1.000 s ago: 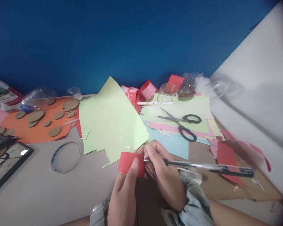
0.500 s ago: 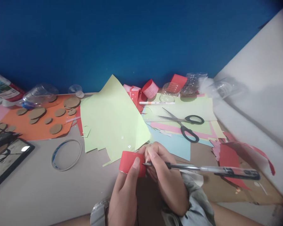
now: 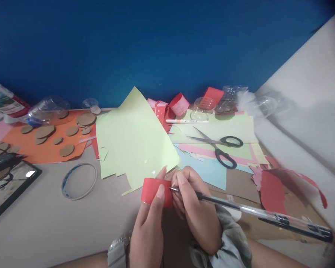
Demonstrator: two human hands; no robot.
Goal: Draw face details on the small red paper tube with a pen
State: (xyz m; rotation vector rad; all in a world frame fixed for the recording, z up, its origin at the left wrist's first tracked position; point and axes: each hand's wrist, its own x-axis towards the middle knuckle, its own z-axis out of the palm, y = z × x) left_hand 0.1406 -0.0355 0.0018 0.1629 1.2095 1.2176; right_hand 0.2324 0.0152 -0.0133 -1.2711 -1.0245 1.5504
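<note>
A red paper band is held low in the middle by my left hand, its thumb pressed on the band's front and fingers behind. My right hand grips a clear pen with a black end. The pen's metal tip rests at or very near the right part of the red band. A light green paper sheet with a stepped lower edge lies just beyond both hands. To its right, scissors with black handles lie partly open on coloured papers.
Cardboard discs lie on orange paper at the left, near a tape ring and a dark-framed device. Along the blue wall are clear plastic cups, a white marker and red paper rings. Red scraps lie at the right.
The pen's rear end has swung down and to the right, and its tip has shifted slightly up. A finger of my left hand now shows above the red band's top edge.
</note>
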